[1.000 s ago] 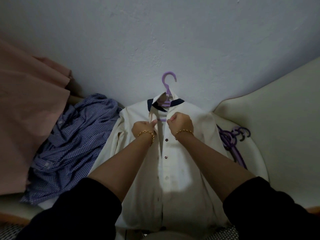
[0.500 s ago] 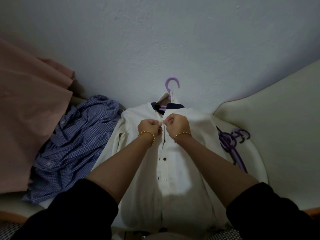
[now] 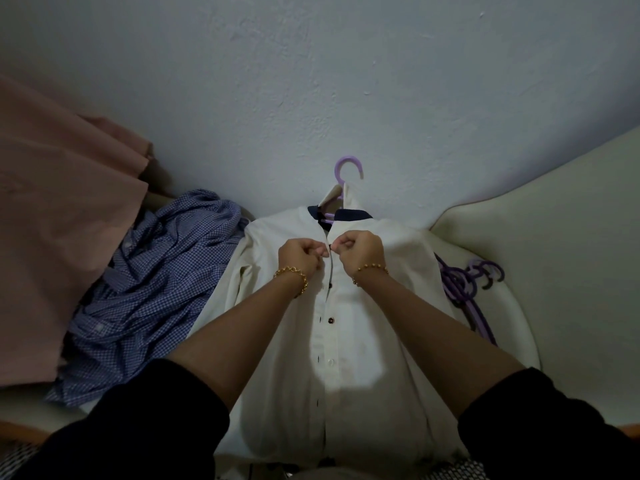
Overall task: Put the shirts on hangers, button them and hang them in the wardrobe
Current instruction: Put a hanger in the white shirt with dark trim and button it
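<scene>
Both arms reach straight out, left hand [image 3: 301, 254] and right hand [image 3: 360, 252] nearly knuckle to knuckle just under the navy-lined collar [image 3: 353, 214]. The fingers [image 3: 320, 251] on both are curled tight, pinching the two front edges of the white shirt [image 3: 346, 358] by the top button. The shirt lies flat, front up, on a lilac plastic hanger [image 3: 348, 166], its hook up against the wall [image 3: 311, 81]. Smooth cloth, small round buttons [image 3: 330, 320]. A crumpled checked blue shirt [image 3: 149, 289] lies just left, spare hangers [image 3: 464, 285] to the right.

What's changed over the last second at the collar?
The left hand and right hand drew the front edges of the white shirt together below the collar, closing the gap, and now pinch them there. The purple hanger inside it, the blue checked shirt and the spare hangers lie as before.
</scene>
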